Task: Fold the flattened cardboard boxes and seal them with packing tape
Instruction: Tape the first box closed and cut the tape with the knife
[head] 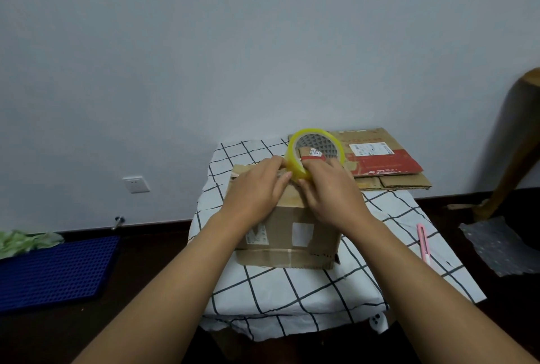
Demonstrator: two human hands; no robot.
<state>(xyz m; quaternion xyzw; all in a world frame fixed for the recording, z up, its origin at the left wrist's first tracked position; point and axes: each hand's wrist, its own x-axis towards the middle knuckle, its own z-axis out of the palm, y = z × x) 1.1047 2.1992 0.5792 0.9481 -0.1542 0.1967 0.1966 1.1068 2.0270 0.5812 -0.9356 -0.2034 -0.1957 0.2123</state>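
Brown cardboard box [289,232] folded, top seam untaped. Right hand [330,191] gripping yellow tape roll [314,153]; left hand [257,188] flat beside. Flattened cardboard [380,159] behind, unfolded.

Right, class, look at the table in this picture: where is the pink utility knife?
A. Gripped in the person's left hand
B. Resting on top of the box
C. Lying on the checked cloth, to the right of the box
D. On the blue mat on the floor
C: the pink utility knife lies on the checked cloth, to the right of the box and apart from both hands.
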